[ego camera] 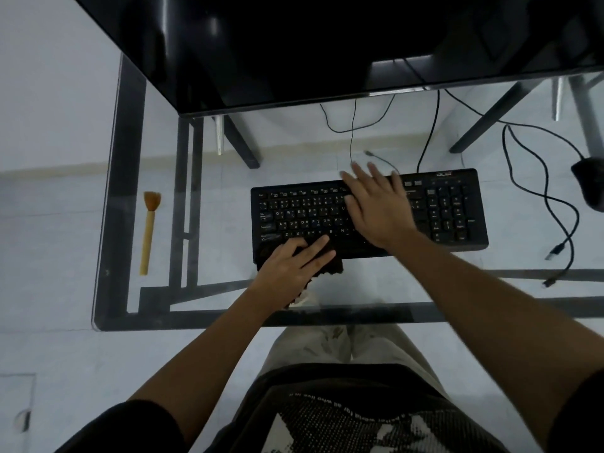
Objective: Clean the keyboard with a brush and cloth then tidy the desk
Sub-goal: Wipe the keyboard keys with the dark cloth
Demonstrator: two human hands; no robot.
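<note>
A black keyboard (451,210) lies on the glass desk (209,312) in front of me. My left hand (291,269) presses a dark cloth (333,268) onto the keyboard's front left edge; the cloth hangs off toward me. My right hand (376,207) rests flat on the middle keys with fingers spread, holding nothing. A wooden brush (148,230) with tan bristles lies on the desk far to the left, bristles pointing away from me.
A large black monitor (294,50) stands behind the keyboard. A black mouse (590,184) sits at the right edge. Loose cables (555,204) run across the right side of the desk. My legs show below the glass.
</note>
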